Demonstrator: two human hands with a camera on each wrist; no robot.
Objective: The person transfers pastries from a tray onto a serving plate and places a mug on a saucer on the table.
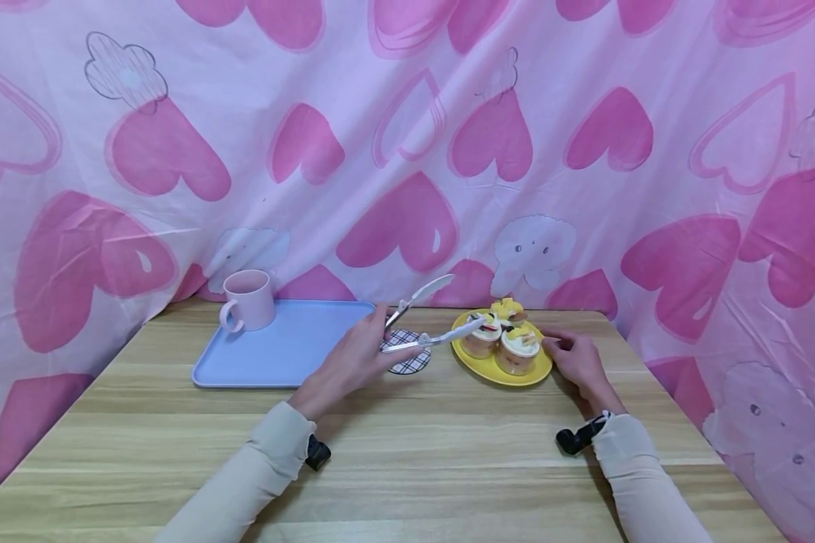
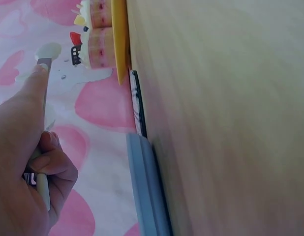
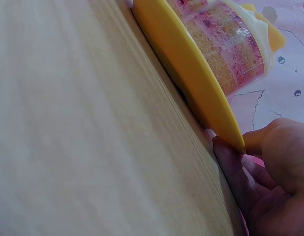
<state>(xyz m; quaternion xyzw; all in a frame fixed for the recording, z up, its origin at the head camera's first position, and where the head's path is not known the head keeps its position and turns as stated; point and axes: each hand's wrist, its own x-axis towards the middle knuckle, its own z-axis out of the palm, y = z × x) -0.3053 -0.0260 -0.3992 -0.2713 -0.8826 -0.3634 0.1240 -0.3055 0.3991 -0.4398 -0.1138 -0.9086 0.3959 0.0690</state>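
Note:
My left hand (image 1: 356, 348) grips a pair of tongs (image 1: 404, 343) with metal arms and pale tips. The tips are spread apart and point right, toward a yellow plate (image 1: 469, 363). On that plate stand three small cake cups (image 1: 518, 351) topped with cream and yellow pieces; nothing is between the tongs' tips. My right hand (image 1: 576, 363) pinches the plate's right rim, thumb above and fingers below, as the right wrist view shows. In the left wrist view the tongs (image 2: 45, 61) stand out past the thumb, level with the cake cups (image 2: 99, 49).
Left of the hands lies a light blue tray (image 1: 272, 363) with a pink mug (image 1: 250, 300) on its back left corner. A round checked coaster (image 1: 410, 363) sits between tray and plate, under the tongs. A pink heart-patterned cloth (image 1: 401, 151) hangs behind the wooden table (image 1: 435, 467).

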